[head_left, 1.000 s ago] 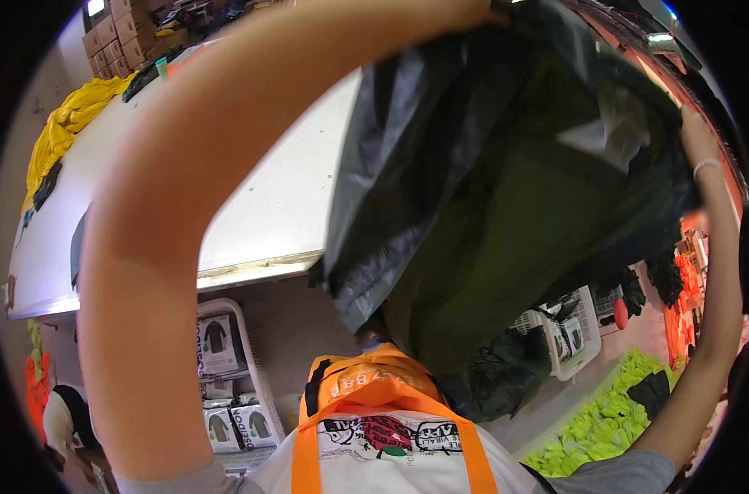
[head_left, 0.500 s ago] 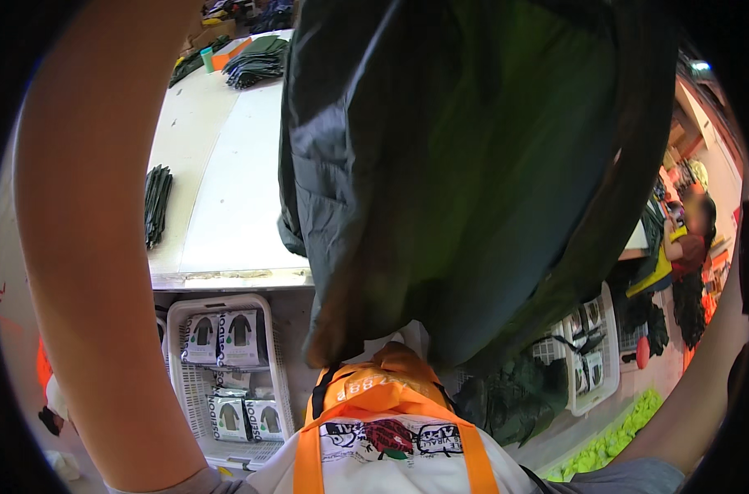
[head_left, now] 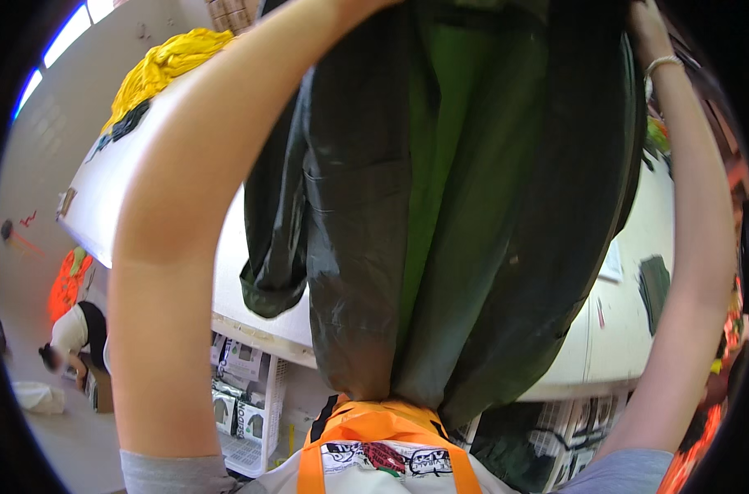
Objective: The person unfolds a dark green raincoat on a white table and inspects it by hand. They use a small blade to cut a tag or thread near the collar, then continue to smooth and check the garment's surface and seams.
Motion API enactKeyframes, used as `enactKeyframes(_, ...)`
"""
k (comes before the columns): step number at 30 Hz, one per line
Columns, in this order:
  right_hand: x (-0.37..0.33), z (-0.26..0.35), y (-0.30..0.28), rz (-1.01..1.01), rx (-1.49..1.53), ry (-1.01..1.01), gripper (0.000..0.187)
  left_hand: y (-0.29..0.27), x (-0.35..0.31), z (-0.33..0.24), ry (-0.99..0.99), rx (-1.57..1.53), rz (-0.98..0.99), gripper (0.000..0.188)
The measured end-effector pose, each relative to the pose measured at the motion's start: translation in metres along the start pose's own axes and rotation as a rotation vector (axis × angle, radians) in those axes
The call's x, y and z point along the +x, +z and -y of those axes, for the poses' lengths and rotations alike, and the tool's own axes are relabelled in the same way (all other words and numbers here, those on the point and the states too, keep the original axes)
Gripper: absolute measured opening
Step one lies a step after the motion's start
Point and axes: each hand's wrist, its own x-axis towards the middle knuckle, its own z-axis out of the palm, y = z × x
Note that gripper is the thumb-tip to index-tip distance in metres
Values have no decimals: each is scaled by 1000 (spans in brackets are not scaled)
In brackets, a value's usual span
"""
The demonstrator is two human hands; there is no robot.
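A dark green rain jacket [head_left: 354, 230] hangs spread in front of me, its lighter green inside [head_left: 440, 156] showing between the front panels. One sleeve [head_left: 275, 272] dangles at its left, and the lower edge reaches down to my orange apron [head_left: 382, 416]. My left hand [head_left: 378, 4] is at the jacket's top, mostly cut off by the upper edge; the jacket hangs from it. My right hand [head_left: 648, 25], with a pale bracelet at the wrist, grips the jacket's upper right side; its fingertips are partly out of view.
A long white table [head_left: 234, 280] stands behind the jacket, with yellow cloth [head_left: 172, 66] at its far left and a folded dark garment [head_left: 654, 288] at right. White baskets [head_left: 271, 403] of packed garments sit below. A person [head_left: 74, 333] bends beside a box at far left.
My view has swung left, bringing the yellow cloth and a bending person into sight. The jacket has opened out, and my right forearm is now raised along the right side.
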Motion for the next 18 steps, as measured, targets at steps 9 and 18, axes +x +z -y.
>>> enactKeyframes(9, -184, -407, -59, 424, -523, 854, 88, 228, -281, -35, -705, -22, 664, 91)
enactKeyframes(18, -462, -150, -85, 905, -615, 577, 41, 19, -446, -274, -1029, -152, 1261, 103)
